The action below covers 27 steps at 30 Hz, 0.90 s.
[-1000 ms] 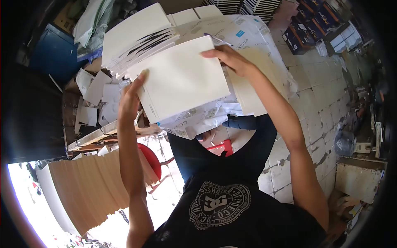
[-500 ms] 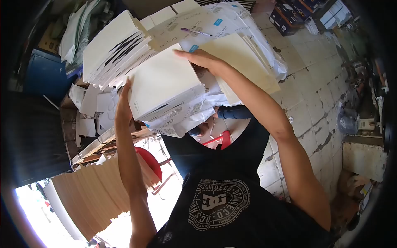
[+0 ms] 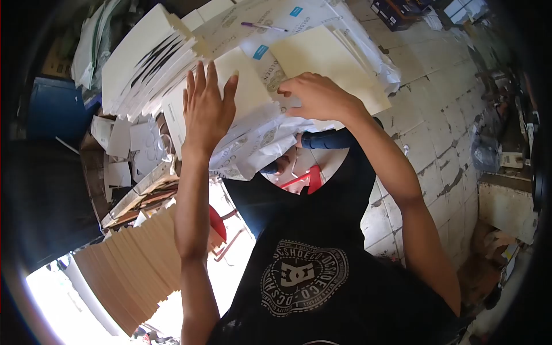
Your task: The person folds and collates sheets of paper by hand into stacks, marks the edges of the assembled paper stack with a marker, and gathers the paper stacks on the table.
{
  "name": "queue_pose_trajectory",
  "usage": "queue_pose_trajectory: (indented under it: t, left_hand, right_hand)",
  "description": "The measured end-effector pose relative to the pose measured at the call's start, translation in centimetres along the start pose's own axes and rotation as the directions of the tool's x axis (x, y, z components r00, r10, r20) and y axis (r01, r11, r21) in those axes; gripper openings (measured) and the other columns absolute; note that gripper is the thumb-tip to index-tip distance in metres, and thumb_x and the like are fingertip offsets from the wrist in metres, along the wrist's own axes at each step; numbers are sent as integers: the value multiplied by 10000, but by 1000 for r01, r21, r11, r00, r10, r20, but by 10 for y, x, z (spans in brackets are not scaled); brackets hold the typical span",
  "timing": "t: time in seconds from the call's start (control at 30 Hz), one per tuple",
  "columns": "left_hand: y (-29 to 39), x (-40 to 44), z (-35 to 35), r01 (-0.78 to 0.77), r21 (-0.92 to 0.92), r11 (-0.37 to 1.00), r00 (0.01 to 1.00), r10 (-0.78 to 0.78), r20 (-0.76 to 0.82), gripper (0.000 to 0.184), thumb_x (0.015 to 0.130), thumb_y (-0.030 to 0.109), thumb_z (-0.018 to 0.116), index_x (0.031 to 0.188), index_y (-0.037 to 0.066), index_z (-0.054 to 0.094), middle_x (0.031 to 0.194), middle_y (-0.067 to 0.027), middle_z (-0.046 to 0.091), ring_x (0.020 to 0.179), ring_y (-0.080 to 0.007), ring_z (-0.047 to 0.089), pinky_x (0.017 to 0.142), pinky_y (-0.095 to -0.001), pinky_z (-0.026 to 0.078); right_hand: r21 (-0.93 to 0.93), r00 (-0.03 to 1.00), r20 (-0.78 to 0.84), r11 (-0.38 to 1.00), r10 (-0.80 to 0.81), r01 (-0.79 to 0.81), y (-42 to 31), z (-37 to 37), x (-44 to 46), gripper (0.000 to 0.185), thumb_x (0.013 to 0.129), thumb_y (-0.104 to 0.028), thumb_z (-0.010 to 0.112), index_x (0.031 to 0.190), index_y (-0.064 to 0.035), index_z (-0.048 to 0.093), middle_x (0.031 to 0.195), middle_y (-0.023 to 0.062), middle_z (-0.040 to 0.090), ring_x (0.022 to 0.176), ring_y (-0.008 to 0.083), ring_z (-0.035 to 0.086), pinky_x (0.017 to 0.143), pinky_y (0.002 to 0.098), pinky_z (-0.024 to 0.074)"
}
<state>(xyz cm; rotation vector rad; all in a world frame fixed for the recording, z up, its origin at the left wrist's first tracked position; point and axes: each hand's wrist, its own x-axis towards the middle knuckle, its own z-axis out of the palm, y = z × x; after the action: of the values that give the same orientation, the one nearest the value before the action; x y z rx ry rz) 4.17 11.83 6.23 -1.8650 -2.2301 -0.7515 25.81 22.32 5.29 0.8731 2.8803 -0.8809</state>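
Note:
My left hand (image 3: 207, 112) lies with fingers stretched over a stack of cream paper (image 3: 244, 75) at the middle of the table. Whether its palm presses on the top sheet I cannot tell. To the right of that stack, my right hand (image 3: 322, 98) holds nothing, its fingers bent and apart. It is close to a second pile of cream sheets (image 3: 328, 57). A taller paper stack (image 3: 144, 57), with black marks along its side, stands at the left against the middle one. Printed white wrapping paper (image 3: 241, 150) spreads beneath the stacks.
A purple and white pen (image 3: 264, 26) lies on the wrapping beyond the stacks. Left of the table are paper scraps (image 3: 121, 175) and a blue box (image 3: 54, 109). A large brown stack of sheets (image 3: 129, 267) stands at lower left. Dark boxes (image 3: 391, 14) sit on the tiled floor.
Both hands have let go of the middle paper stack, which now rests lower, beside the tall one. My left hand has moved over its top; my right hand has drawn back to the right.

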Motion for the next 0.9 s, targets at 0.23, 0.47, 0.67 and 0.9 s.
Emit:
queue_pose_trajectory:
  t: [0.23,0.47,0.67,0.9]
  left_hand:
    - [-90,-57,-26,363,-859,361,703,-711,-2,788,984,632,249,1492,31,289,1500,-163,370,1399,-305,334,1155,-458,248]
    - [-89,-94,7,358,-879,-314,542,-697,470,1030,851,818,318,1468,-6,332,1483,-154,398,1358,-299,378,1133,-468,284]
    - [-109,-82,2,261,-956,-138,798,-526,294,1112,806,867,289,1520,17,220,1541,-168,310,1403,-325,326,1159,-506,245]
    - [-108,-70,20,195,-947,-257,828,-474,299,1087,798,861,337,1533,69,216,1557,-157,287,1403,-376,314,1151,-528,254]
  right_hand:
    - [-350,942,-228,924,-244,155,31,58,12,119,742,-113,662,799,-18,704,872,116,642,949,258,585,865,405,366]
    - [-95,996,38,992,-78,81,23,54,25,198,765,-101,634,915,8,701,939,139,661,1007,258,591,910,441,373]
    - [778,841,-508,516,184,357,34,73,38,429,959,-334,490,1197,8,589,928,165,690,964,260,655,882,446,433]
    - [930,932,-329,223,151,292,2,82,88,819,992,-642,188,1529,-23,173,1567,194,187,1463,257,153,1179,348,128]
